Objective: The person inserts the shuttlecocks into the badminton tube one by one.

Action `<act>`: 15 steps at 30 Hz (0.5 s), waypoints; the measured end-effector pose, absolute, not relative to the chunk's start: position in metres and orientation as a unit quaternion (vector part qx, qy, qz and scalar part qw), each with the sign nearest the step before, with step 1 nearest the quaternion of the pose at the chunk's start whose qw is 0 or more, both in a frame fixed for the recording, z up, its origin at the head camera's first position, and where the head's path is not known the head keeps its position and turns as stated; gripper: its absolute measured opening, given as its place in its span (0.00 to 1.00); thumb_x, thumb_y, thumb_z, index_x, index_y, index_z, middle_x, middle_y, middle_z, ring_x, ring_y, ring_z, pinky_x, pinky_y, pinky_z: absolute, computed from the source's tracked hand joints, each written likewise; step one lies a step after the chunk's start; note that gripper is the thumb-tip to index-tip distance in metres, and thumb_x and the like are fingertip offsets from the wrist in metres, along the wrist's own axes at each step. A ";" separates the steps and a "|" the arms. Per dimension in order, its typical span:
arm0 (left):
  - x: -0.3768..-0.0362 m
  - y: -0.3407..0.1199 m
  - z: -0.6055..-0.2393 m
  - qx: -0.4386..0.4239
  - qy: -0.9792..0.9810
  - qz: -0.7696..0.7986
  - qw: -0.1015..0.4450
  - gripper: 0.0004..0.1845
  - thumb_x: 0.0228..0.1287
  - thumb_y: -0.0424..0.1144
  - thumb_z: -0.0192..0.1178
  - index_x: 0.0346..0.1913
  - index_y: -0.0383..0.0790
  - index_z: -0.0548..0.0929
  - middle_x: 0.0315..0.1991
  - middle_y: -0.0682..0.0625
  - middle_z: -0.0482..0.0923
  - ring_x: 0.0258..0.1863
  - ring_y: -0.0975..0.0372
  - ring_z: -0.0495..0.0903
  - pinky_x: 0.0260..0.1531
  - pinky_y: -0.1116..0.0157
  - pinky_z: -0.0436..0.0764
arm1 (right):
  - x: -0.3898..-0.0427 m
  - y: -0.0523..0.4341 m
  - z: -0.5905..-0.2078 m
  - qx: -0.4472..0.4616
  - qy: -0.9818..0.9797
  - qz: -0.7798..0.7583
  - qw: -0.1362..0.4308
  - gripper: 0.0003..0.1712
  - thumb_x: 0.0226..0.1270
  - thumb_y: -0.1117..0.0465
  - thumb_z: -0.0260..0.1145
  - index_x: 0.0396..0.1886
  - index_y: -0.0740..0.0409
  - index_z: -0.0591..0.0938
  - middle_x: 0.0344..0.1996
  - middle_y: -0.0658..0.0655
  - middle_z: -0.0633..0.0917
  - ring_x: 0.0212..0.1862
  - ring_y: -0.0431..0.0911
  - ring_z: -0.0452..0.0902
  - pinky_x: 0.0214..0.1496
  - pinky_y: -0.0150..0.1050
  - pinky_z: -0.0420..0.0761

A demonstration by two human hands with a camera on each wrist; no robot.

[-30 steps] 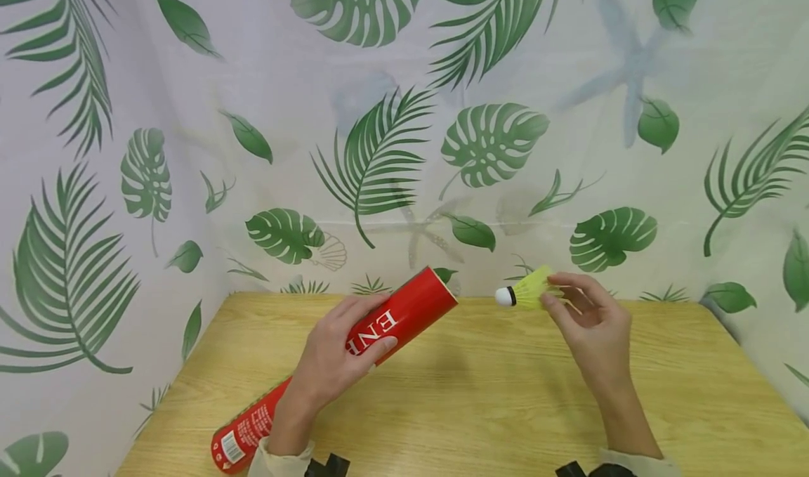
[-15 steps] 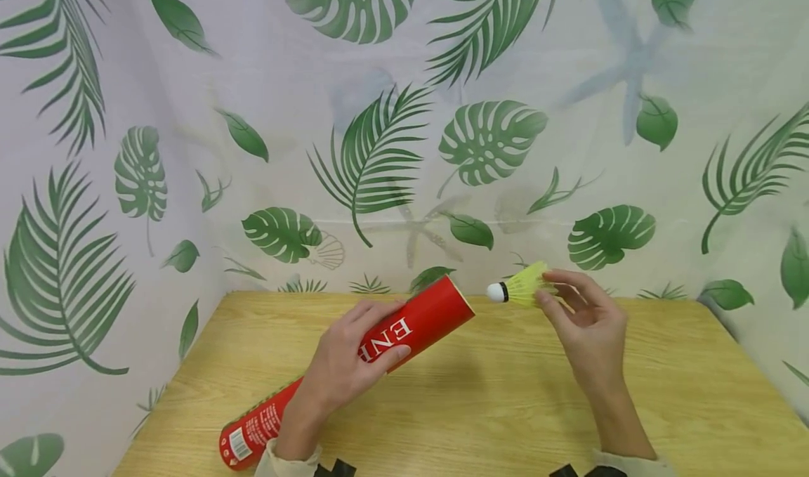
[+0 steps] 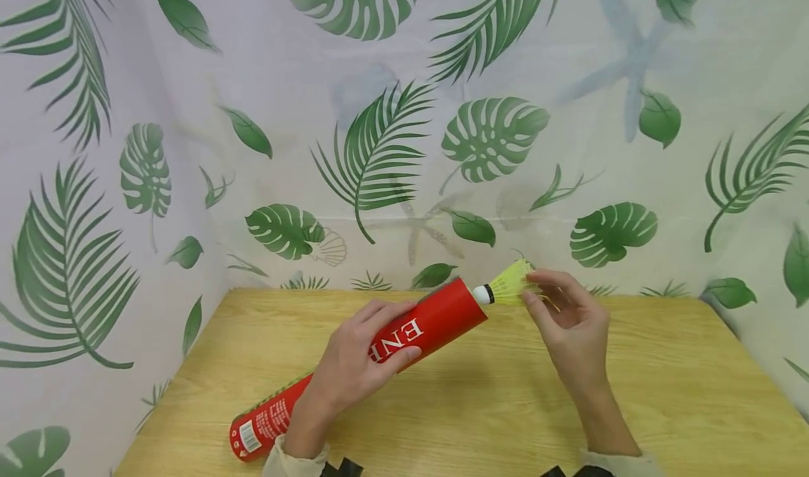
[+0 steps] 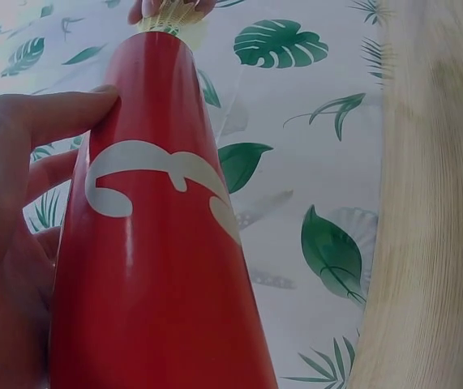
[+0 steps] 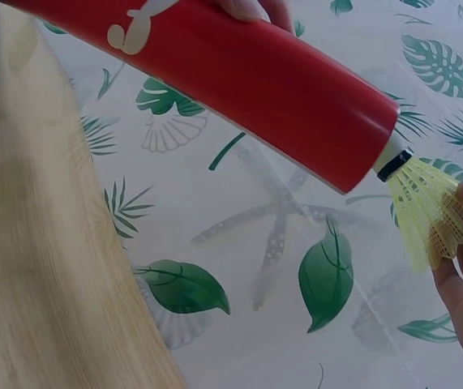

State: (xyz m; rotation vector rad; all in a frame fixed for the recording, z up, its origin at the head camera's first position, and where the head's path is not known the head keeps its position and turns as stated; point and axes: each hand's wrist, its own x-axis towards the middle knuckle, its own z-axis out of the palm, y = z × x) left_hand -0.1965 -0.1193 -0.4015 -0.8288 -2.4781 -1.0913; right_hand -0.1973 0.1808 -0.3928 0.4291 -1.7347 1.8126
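Observation:
My left hand (image 3: 360, 357) grips a long red shuttlecock tube (image 3: 442, 315) with white lettering. The tube tilts up to the right, its lower end near the tabletop at the left. Between thumb and fingers my right hand (image 3: 571, 322) pinches a yellow shuttlecock (image 3: 510, 284) by its skirt. The white cork tip points left, right at the tube's upper mouth. In the right wrist view the shuttlecock (image 5: 426, 203) has its black band just outside the rim of the tube (image 5: 296, 97), with part of the cork hidden by the rim. The tube's inside cannot be seen.
A light wooden table (image 3: 505, 407) lies beneath both hands. Behind it and to the sides hangs a white cloth (image 3: 404, 182) printed with green leaves and starfish. Black wrist mounts (image 3: 341, 467) show at the bottom edge.
The tube has moved right and slightly lower at its mouth, while my right hand has brought the shuttlecock left. The gap between cork and tube mouth has closed.

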 end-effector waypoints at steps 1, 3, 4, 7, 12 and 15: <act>-0.197 -0.119 -0.402 -0.290 -0.865 -0.380 0.153 0.30 0.63 0.52 0.71 0.68 0.65 0.77 0.56 0.62 0.78 0.49 0.66 0.79 0.41 0.62 0.83 | -0.197 0.180 -0.394 0.157 -0.649 0.683 0.296 0.16 0.61 0.84 0.66 0.50 0.79 0.81 0.46 0.56 0.86 0.48 0.46 0.82 0.53 0.34 0.83; -0.196 -0.118 -0.403 -0.291 -0.866 -0.379 0.149 0.30 0.63 0.52 0.71 0.68 0.65 0.77 0.56 0.62 0.78 0.48 0.66 0.79 0.41 0.62 0.83 | -0.196 0.177 -0.396 0.156 -0.646 0.686 0.297 0.16 0.61 0.84 0.66 0.50 0.79 0.81 0.46 0.56 0.86 0.47 0.46 0.82 0.53 0.34 0.83; -0.196 -0.117 -0.403 -0.291 -0.866 -0.379 0.148 0.30 0.63 0.52 0.71 0.68 0.65 0.77 0.56 0.62 0.78 0.48 0.66 0.79 0.41 0.62 0.83 | -0.196 0.176 -0.397 0.158 -0.646 0.686 0.297 0.16 0.61 0.83 0.66 0.49 0.79 0.81 0.45 0.56 0.86 0.46 0.46 0.82 0.53 0.34 0.83; -0.195 -0.117 -0.405 -0.290 -0.867 -0.378 0.143 0.30 0.62 0.52 0.71 0.68 0.65 0.77 0.56 0.63 0.78 0.48 0.66 0.79 0.42 0.62 0.83 | -0.195 0.172 -0.400 0.171 -0.643 0.687 0.292 0.16 0.61 0.84 0.66 0.49 0.79 0.81 0.45 0.57 0.86 0.46 0.45 0.82 0.53 0.34 0.83; -0.194 -0.116 -0.405 -0.283 -0.870 -0.379 0.138 0.30 0.62 0.51 0.71 0.68 0.65 0.77 0.56 0.64 0.78 0.49 0.67 0.78 0.42 0.62 0.83 | -0.195 0.167 -0.401 0.186 -0.640 0.689 0.285 0.17 0.61 0.85 0.66 0.50 0.78 0.81 0.45 0.58 0.86 0.46 0.45 0.82 0.53 0.34 0.83; -0.195 -0.116 -0.405 -0.283 -0.871 -0.377 0.140 0.29 0.63 0.53 0.70 0.68 0.65 0.77 0.57 0.64 0.78 0.49 0.67 0.78 0.42 0.63 0.83 | -0.196 0.165 -0.400 0.187 -0.645 0.683 0.286 0.17 0.61 0.84 0.65 0.51 0.77 0.81 0.46 0.58 0.86 0.48 0.46 0.82 0.55 0.35 0.82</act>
